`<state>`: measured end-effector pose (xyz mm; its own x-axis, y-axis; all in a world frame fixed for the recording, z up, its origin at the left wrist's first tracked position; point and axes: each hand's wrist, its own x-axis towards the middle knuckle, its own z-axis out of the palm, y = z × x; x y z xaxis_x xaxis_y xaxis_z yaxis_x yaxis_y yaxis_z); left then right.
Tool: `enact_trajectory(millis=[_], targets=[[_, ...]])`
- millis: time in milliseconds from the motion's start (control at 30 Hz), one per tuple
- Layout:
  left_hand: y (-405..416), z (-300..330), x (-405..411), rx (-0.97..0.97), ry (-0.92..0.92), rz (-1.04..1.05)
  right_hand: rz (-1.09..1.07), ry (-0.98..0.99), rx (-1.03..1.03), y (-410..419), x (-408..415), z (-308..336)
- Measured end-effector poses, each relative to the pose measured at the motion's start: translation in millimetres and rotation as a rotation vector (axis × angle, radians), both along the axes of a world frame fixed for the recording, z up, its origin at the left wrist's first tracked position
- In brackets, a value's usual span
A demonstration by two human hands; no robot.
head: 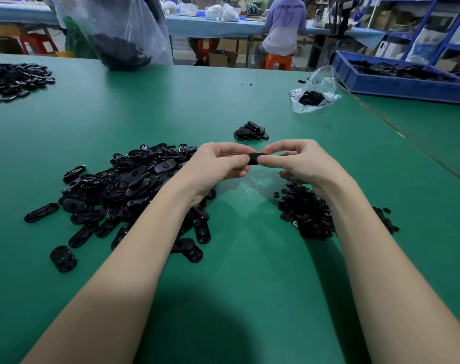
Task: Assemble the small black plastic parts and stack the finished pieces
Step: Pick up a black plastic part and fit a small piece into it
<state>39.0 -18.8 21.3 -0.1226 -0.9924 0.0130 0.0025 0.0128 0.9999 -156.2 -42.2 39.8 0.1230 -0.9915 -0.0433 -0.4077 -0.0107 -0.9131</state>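
Note:
Above the middle of the green table (pixel 223 271), my left hand (pixel 218 161) and my right hand (pixel 299 161) together pinch one small black plastic part (pixel 255 158) between thumbs and fingers. Most of the part is hidden by the fingertips. A big heap of oval black pieces (pixel 123 190) lies under and left of my left forearm. A smaller heap of little round black pieces (pixel 307 211) lies under my right wrist. Just beyond my hands sits a small pile of finished pieces (pixel 251 131).
A small clear bag with black parts (pixel 313 95) lies at the back right, beside a blue crate (pixel 397 80) of black parts. A large clear bag (pixel 118 35) stands at the back left, near another black heap (pixel 16 80). A person (pixel 284 30) sits at a far table.

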Motion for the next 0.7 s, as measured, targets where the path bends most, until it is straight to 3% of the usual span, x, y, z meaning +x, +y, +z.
enact_trajectory(millis=[300,700], targets=[[-0.9,-0.5,-1.7,-0.005,-0.045,0.048,0.049,-0.078,-0.001,4.3,8.0,-2.1],[2.6,-1.1,-6.0,0.013,-0.08,0.101,0.006,0.008,-0.021,3.0,14.6,-5.9]])
